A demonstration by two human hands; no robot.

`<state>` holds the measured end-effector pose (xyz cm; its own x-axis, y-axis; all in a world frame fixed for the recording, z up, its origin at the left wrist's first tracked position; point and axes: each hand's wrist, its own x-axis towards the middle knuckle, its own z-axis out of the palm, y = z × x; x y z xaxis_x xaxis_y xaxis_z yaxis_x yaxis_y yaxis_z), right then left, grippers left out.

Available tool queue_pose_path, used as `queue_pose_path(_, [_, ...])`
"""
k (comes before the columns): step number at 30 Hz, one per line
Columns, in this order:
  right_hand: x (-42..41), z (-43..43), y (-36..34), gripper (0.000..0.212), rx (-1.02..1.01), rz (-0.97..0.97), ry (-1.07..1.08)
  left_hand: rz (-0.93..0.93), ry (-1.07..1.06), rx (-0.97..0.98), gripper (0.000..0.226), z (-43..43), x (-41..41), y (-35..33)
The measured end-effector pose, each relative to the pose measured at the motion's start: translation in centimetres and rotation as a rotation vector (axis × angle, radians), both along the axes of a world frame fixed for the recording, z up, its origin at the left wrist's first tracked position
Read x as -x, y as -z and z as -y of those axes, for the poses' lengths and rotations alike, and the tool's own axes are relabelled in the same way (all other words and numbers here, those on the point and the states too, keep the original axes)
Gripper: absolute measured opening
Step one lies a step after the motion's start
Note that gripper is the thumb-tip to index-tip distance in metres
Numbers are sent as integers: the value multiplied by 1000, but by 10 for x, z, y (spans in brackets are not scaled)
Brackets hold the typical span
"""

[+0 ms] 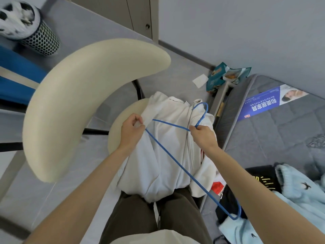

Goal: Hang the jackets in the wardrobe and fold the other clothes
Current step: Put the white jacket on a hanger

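A white jacket (167, 155) lies draped over the round cream seat (119, 124) of a chair in front of me. A blue wire hanger (175, 161) lies across it, its hook pointing away from me. My right hand (204, 136) grips the hanger at the base of the hook. My left hand (131, 131) pinches the white fabric at the jacket's left shoulder, beside the hanger's left end. The hanger's other corner hangs low by my right forearm. A light blue garment (299, 196) and a black one (262, 178) lie on the grey mattress (281, 134) to the right.
The chair's curved cream backrest (84, 95) arcs at the left. A mesh bin (40, 37) holding a black-and-white item stands at top left. Wardrobe doors (133, 13) are at the top. Snack bags (226, 76) and a paper scrap lie on the floor by the wall.
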<state>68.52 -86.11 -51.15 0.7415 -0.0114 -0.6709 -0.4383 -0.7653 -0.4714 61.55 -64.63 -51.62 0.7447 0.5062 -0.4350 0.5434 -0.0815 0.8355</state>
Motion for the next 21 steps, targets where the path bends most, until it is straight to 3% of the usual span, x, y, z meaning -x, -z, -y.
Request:
queue_pose_path(5, [-21,-31,16,37,-285,-99,294,124,194,82,42,31,14,-32])
queue_pose_path(9, [-35,-45,31,41,-402,-184,163,103,225,170,44,54,36,-30])
queue_pose_path(13, [-35,-52,54,43,-460,-196,15,-90,352,280,34,70,49,1])
queue_pose_path(17, [-39,-54,77,43,-294,-67,-244,-353,444,109,27,67,52,52])
queue_pose_path(19, [-44,-52,89,32,-228,-91,-312,-430,464,-35,24,60,50,72])
queue_pose_path(21, [-48,-44,94,34,-163,-92,-328,-474,560,-167,26,57,46,81])
